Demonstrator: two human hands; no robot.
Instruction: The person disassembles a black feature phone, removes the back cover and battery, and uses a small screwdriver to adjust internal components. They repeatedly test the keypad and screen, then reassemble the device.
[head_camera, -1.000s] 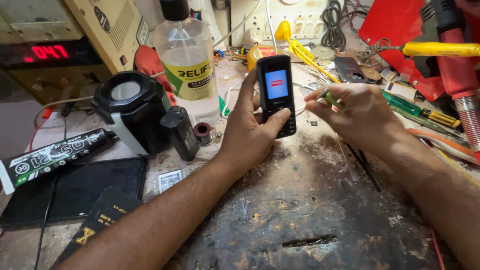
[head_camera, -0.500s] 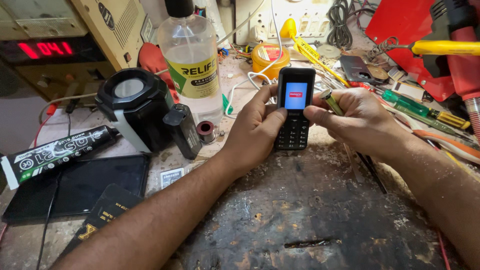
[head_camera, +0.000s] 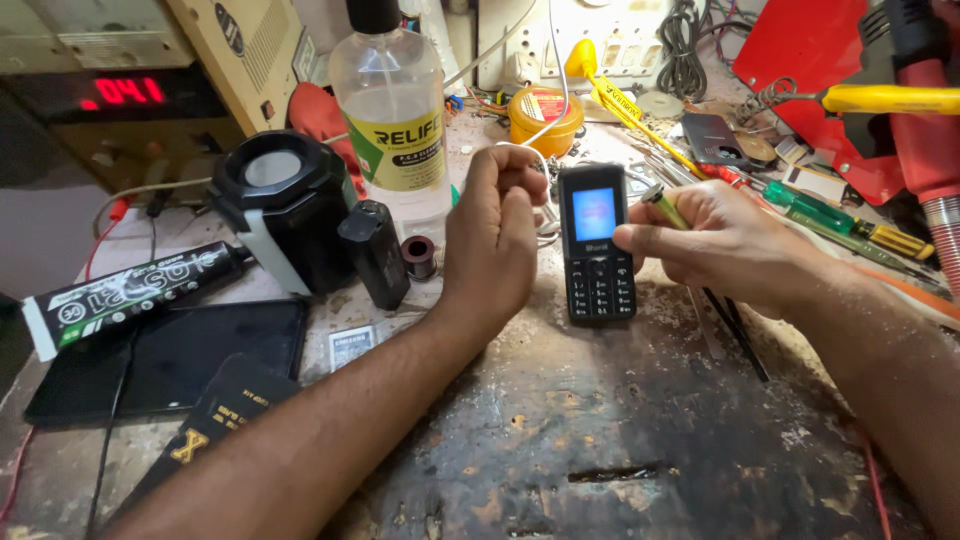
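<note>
Black keypad phone, screen lit, lies face up on the worn workbench; right hand pinches its edge while clasping a green-handled tool; left hand, clenched around a white cable, hovers beside it; clear bottle behind.

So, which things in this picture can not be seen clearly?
- Head view: the fingertips of the left hand are curled behind its back, so what they pinch is hidden.
- The phone: its right edge is covered by the right hand.
- The yellow-green tool: its lower end is hidden in that grip.
- The red tool is cut off by the right edge.
</note>
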